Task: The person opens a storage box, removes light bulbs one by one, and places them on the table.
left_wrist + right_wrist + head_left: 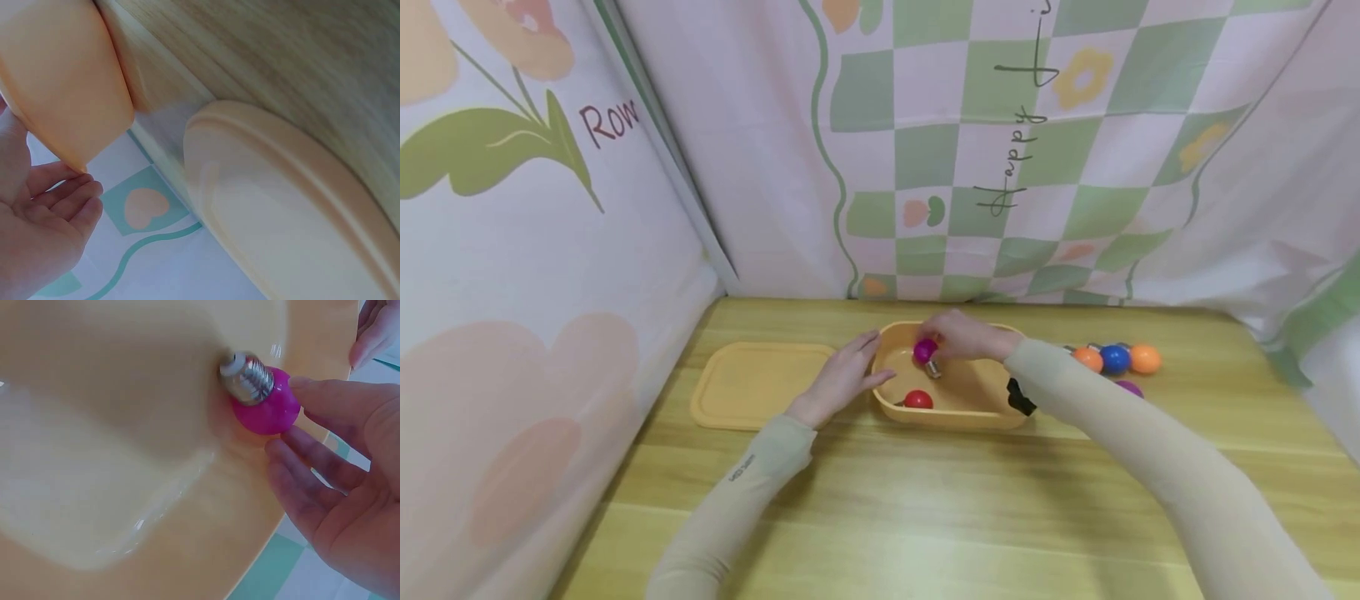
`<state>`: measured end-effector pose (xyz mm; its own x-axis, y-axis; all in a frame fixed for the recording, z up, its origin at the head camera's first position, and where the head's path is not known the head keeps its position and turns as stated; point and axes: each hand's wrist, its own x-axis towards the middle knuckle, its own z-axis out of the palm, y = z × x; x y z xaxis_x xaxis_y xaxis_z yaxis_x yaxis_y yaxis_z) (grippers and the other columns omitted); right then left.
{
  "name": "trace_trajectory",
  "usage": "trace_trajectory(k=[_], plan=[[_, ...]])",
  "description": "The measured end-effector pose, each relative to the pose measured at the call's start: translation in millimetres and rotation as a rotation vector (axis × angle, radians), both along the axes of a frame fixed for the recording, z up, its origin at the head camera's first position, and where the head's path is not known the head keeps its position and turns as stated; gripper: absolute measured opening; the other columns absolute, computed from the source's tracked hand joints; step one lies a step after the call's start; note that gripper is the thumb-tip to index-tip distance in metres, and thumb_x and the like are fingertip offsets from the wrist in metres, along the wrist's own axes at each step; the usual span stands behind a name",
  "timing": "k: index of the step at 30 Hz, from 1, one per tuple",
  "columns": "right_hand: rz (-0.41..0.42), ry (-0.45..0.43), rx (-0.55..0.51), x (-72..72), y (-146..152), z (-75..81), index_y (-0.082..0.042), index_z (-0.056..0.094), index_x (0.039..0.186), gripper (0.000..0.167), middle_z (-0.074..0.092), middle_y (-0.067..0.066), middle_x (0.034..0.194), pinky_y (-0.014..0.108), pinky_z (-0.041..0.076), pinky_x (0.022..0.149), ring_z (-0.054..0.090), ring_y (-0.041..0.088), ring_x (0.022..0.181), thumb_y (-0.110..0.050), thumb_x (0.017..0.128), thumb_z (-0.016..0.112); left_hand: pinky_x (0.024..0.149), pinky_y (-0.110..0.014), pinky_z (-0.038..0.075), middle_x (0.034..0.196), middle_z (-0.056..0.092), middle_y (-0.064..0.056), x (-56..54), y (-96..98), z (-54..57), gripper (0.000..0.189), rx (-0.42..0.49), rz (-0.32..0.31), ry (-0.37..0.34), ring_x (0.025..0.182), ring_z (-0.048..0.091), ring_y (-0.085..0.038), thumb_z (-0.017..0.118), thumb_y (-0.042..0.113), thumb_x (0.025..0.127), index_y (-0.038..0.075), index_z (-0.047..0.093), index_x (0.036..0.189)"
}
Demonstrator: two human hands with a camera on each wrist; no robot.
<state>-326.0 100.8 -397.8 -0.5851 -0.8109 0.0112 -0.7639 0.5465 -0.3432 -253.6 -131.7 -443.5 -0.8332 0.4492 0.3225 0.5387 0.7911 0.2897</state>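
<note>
A purple light bulb (269,412) with a silver screw base is in the yellow tub (970,417), close to its far wall. My right hand (350,469) pinches its round end between thumb and fingertips, the base pointing away from the palm. In the head view that same bulb (925,352) shows beside my right hand (964,335). A red bulb (918,400) lies at the tub's near left side. My left hand (844,375) rests at the tub's left end, thumb over the rim. Its extended, relaxed fingers touch a rim corner in the left wrist view.
Left of the tub a flat yellow lid (760,385) lies on the wooden table (880,517). To the right, partly behind my right sleeve, are orange (1145,359), blue (1115,359) and purple bulbs (1129,388). A patterned curtain (1000,167) hangs behind the table.
</note>
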Motion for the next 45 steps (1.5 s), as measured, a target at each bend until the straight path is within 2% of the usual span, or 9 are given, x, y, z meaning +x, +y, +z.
trace_trajectory(k=[6,15,20,24,27,34,36,41,45], plan=[[0.031,0.088,0.051,1.5,3,-0.3,-0.001,0.070,0.102,0.024,0.072,0.015,0.093,0.046,0.057,0.084,0.065,0.031,0.089,-0.005,0.079,0.075,0.110,-0.046,0.049,0.140,0.055,-0.027,-0.3,0.4,1.2,0.061,0.015,0.008,-0.002,0.129,0.056,-0.040,0.072,0.032,0.090,-0.009,0.056,0.131],[-0.091,0.011,0.108,3.8,9,0.2,-0.002,0.068,0.099,0.025,0.066,0.013,0.089,0.039,0.053,0.076,0.059,0.024,0.083,-0.009,0.077,0.078,0.109,-0.045,0.050,0.141,0.055,-0.027,-1.0,-1.9,1.1,0.063,0.010,0.008,0.005,0.129,0.056,-0.041,0.072,0.033,0.090,-0.009,0.055,0.133],[-0.125,-0.015,0.115,6.8,9,0.5,-0.001,0.067,0.103,0.031,0.067,0.015,0.096,0.043,0.055,0.082,0.061,0.026,0.089,-0.011,0.077,0.080,0.110,-0.046,0.050,0.141,0.055,-0.027,-1.4,-1.4,1.0,0.062,0.010,0.005,0.003,0.129,0.056,-0.041,0.072,0.032,0.090,-0.010,0.055,0.133],[-0.105,-0.025,0.092,9.8,8,0.5,0.000,0.067,0.107,0.035,0.070,0.017,0.101,0.046,0.057,0.088,0.065,0.032,0.094,-0.011,0.077,0.081,0.111,-0.046,0.048,0.142,0.054,-0.026,-1.1,-0.7,1.2,0.063,0.012,0.009,-0.011,0.130,0.055,-0.040,0.072,0.033,0.090,-0.010,0.055,0.133],[-0.097,-0.035,0.094,11.2,7,0.5,-0.001,0.067,0.105,0.032,0.072,0.015,0.099,0.044,0.058,0.086,0.067,0.032,0.093,-0.011,0.077,0.081,0.111,-0.046,0.048,0.141,0.054,-0.026,-1.0,0.0,1.3,0.062,0.013,0.007,-0.010,0.130,0.055,-0.040,0.072,0.033,0.091,-0.010,0.055,0.132],[-0.132,-0.073,0.109,14.8,5,0.6,0.000,0.066,0.109,0.037,0.071,0.018,0.107,0.047,0.058,0.092,0.067,0.034,0.101,-0.016,0.079,0.081,0.110,-0.045,0.049,0.141,0.055,-0.026,-1.0,1.0,1.7,0.061,0.008,0.006,0.004,0.130,0.056,-0.040,0.072,0.033,0.091,-0.010,0.056,0.132],[-0.116,-0.063,0.095,15.4,4,0.1,0.001,0.066,0.109,0.036,0.071,0.017,0.107,0.046,0.058,0.091,0.067,0.034,0.100,-0.014,0.079,0.081,0.111,-0.045,0.049,0.141,0.055,-0.026,-0.7,1.0,2.1,0.061,0.006,0.009,0.002,0.130,0.056,-0.039,0.072,0.033,0.091,-0.009,0.055,0.132],[-0.113,-0.052,0.099,16.7,0,-1.9,-0.003,0.067,0.097,0.022,0.070,0.011,0.095,0.038,0.058,0.079,0.065,0.026,0.087,-0.008,0.078,0.078,0.111,-0.045,0.049,0.142,0.054,-0.026,-0.3,0.9,2.3,0.062,0.004,0.005,-0.007,0.130,0.056,-0.040,0.071,0.033,0.091,-0.009,0.055,0.133],[-0.120,-0.046,0.110,18.0,0,-5.5,-0.003,0.064,0.094,0.023,0.069,0.010,0.091,0.033,0.057,0.075,0.063,0.022,0.083,-0.009,0.078,0.079,0.110,-0.044,0.049,0.141,0.054,-0.027,0.3,0.6,0.9,0.062,0.007,-0.007,-0.003,0.129,0.056,-0.040,0.072,0.033,0.091,-0.010,0.055,0.132]])
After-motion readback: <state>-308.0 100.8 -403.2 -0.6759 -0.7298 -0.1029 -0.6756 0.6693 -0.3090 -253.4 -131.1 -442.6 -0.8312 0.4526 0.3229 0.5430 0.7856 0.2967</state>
